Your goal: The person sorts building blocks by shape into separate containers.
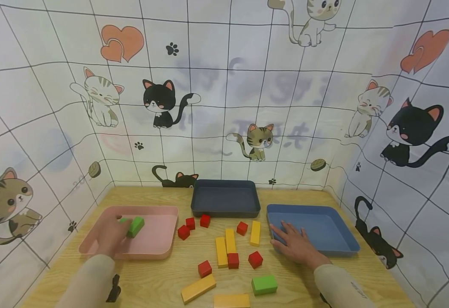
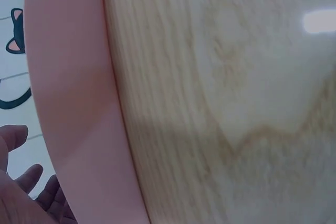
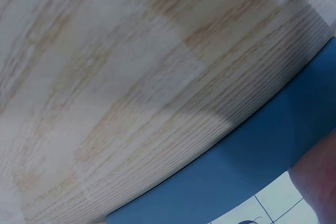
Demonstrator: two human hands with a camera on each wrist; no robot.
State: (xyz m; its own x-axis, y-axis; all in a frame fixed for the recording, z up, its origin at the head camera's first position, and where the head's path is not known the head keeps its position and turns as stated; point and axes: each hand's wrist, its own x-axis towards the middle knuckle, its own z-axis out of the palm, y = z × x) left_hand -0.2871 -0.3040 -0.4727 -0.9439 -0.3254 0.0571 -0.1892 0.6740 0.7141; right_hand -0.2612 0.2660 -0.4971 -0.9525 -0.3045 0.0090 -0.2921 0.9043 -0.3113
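Note:
My left hand (image 1: 110,235) is over the left part of the pink tray (image 1: 155,252), beside two green blocks (image 1: 136,226), one partly hidden by the fingers. In the left wrist view, the thumb and fingers (image 2: 32,178) stand apart above the tray wall, and no block shows between them. My right hand (image 1: 295,244) spreads its fingers over the near left rim of the blue tray (image 1: 324,226), holding nothing. A third green block (image 1: 264,285) lies on the table, to the near left of that hand.
Between the trays lie several red cubes (image 1: 255,259) and several yellow blocks (image 1: 255,233). At the front are a yellow block (image 1: 199,288) lying slantwise and another (image 1: 232,300) cut by the frame edge. A dark tray (image 1: 225,213) stands at the back, before the cat-print cloth (image 1: 209,90).

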